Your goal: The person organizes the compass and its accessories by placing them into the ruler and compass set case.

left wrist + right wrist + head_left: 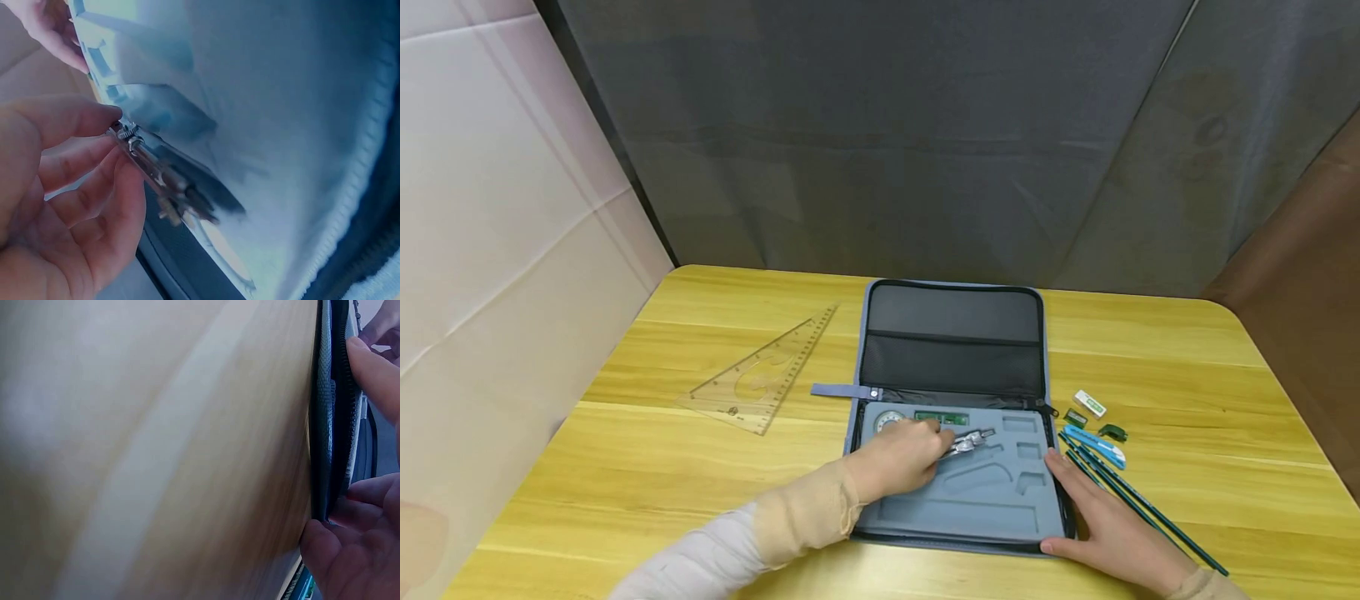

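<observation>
An unfolded zip case point(953, 364) lies on the table, its lower half filled by a grey-blue moulded tray point(955, 521) with shaped recesses. Over this tray my left hand point(901, 457) pinches a metal drawing compass point(972, 442) between thumb and fingertips. Up close in the left wrist view, the compass point(153, 169) slants just above a recess, its knurled wheel near the fingertips. My right hand point(1101, 521) holds the case's front right corner, thumb at the front edge and fingers along the right side. A green box point(951, 418) and a round white dial-like piece point(889, 419) sit in the tray.
Left of the case lies a clear set square point(760, 375). To its right are a white eraser point(1090, 403), a green sharpener point(1112, 432), a small green box point(1075, 417), a blue cutter-like tool point(1096, 446) and dark green pencils point(1150, 504). A strap point(842, 390) juts out leftward.
</observation>
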The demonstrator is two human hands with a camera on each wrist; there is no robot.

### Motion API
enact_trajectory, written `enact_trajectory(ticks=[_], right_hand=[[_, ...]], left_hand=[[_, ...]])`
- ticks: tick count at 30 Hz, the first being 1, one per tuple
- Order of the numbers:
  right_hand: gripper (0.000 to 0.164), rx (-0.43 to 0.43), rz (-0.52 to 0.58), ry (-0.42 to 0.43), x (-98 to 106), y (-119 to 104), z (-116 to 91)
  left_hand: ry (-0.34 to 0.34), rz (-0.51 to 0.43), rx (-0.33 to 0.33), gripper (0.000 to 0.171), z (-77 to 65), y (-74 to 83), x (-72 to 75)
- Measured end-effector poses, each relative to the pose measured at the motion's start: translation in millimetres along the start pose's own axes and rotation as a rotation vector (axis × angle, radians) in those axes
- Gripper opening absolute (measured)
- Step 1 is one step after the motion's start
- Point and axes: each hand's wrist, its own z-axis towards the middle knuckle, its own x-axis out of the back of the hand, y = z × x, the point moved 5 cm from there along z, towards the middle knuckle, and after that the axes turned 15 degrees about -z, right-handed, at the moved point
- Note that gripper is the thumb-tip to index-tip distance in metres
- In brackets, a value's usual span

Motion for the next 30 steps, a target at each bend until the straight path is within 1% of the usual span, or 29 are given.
enact_trajectory(ticks=[8,14,18,24,28,30], right_hand=[[0.095,0.026,-0.004,0.029,0,-2,1],[0.095,0.02,-0.018,0.05,1,-1,1],[0.094,0.035,-0.026,0.058,1,-2,1],[0.095,0.032,-0.022,0.048,0,-1,1],[0.094,0.047,-0.022,0.046,0,-1,1],[0.094,0.041,-0.025,0.046,1,0,1]], left_hand=[[-0.03,0.002,0.006,0.023,7.1,2.2,-4.8],[-0.037,0.017,-0.003,0.021,10.5,4.0,-6.7],[-0.046,0.019,-0.014,0.02,12.4,6.5,-7.7],[-0.046,0.025,-0.02,0.017,14.7,10.3,-8.3],[-0.051,0.041,-0.016,0.017,15.9,10.6,-9.3],[-0.052,0.049,-0.017,0.017,16.2,10.9,-9.5]])
